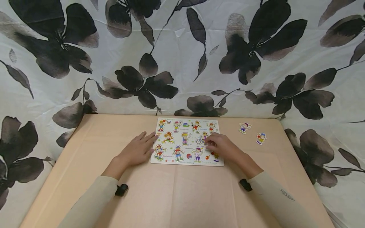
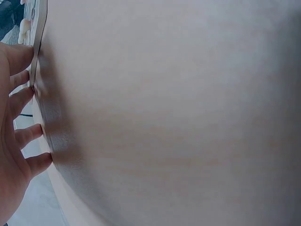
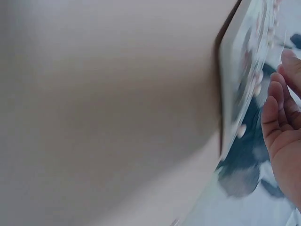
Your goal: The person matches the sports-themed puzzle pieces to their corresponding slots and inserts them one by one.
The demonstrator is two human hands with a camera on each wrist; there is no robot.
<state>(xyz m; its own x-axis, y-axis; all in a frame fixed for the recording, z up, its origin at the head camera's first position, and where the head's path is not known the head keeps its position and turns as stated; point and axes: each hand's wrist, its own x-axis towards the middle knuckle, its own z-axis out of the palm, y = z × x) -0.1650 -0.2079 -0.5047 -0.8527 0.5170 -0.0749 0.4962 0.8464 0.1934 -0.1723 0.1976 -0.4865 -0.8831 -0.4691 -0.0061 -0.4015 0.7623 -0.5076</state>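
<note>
A white peg puzzle board (image 1: 176, 163) with colourful sports figures lies near the table's far edge. My left hand (image 1: 140, 148) rests its spread fingers along the board's left edge; in the left wrist view those fingertips (image 2: 38, 162) touch the edge and the table. Over the board's right side, my right hand (image 1: 223, 146) has thumb and fingers together at the cyclist puzzle piece (image 1: 201, 138) and appears to pinch it. The hand hides part of the board. In the right wrist view the curled right fingers (image 3: 270, 115) are above the board, where small pegs (image 3: 241, 131) stick up.
Two loose figure pieces, one puzzle piece (image 1: 244, 128) and another puzzle piece (image 1: 260, 138), lie on the table (image 1: 199, 196) right of the board. A white cloth with dark flowers (image 1: 182, 53) hangs behind the table.
</note>
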